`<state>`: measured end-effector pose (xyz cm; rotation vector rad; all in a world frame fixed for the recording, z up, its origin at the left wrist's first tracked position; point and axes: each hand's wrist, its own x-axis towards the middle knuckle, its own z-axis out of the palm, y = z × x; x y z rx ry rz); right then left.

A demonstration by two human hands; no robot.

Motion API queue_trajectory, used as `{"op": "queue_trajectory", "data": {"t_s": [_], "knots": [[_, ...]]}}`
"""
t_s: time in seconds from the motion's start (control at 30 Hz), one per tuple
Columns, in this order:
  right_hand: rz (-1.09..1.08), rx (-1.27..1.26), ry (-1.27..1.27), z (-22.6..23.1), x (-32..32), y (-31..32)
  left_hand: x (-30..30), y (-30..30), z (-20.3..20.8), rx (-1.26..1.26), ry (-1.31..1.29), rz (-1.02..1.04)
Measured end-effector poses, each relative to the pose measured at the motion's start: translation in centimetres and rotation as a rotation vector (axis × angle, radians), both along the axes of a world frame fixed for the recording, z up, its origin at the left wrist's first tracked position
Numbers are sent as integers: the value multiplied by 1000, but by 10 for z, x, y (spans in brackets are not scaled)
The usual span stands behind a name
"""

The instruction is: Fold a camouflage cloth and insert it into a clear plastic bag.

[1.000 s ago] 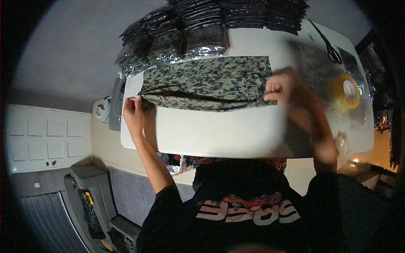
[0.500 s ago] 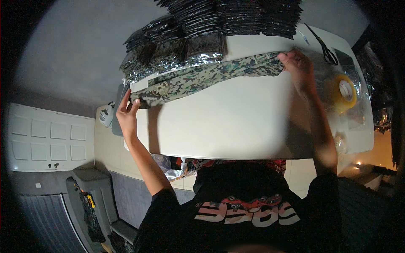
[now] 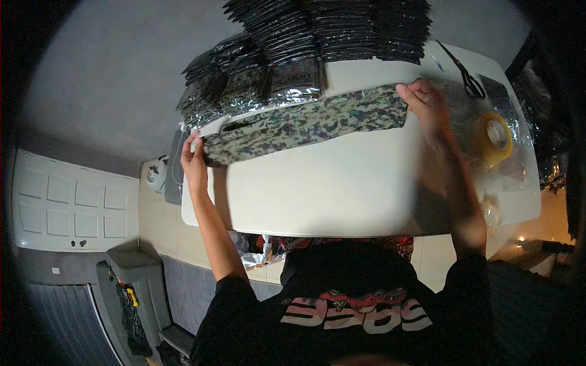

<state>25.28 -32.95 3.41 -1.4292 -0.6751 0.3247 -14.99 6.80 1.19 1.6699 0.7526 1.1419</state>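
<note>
A long strip of folded camouflage cloth point(image 3: 305, 125) stretches between my hands above the white table point(image 3: 311, 195), slanting up to the right. My left hand point(image 3: 193, 161) pinches its left end, thumb and fingers at the edge. The right-hand end is gripped by my right hand point(image 3: 425, 102), with thumb and fingers closed on the upper corner. The cloth is fairly flat, with small creases along it. What kind of garment it is, I cannot tell.
Behind the cloth stand stacks of black packets point(image 3: 342, 36) and shiny plastic-wrapped camouflage packets point(image 3: 244, 88). At the table's right lie black scissors point(image 3: 465, 76), a tape roll point(image 3: 495, 139) and clear plastic film point(image 3: 519, 165). A grey sofa point(image 3: 137, 271) stands at lower left.
The cloth now lies broader and flatter between my hands, and the round mark near its left end no longer shows. My left hand has shifted slightly right; the right hand keeps its grip.
</note>
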Motion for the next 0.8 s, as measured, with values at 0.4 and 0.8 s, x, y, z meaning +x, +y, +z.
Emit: {"op": "queue_trajectory", "data": {"t_s": [0.4, 0.8], "knots": [[-40, 133, 162, -3, 8, -2, 59, 22, 67, 115, -74, -218], [-154, -270, -261, -5, 26, -12, 50, 48, 24, 113, -104, -138]]}}
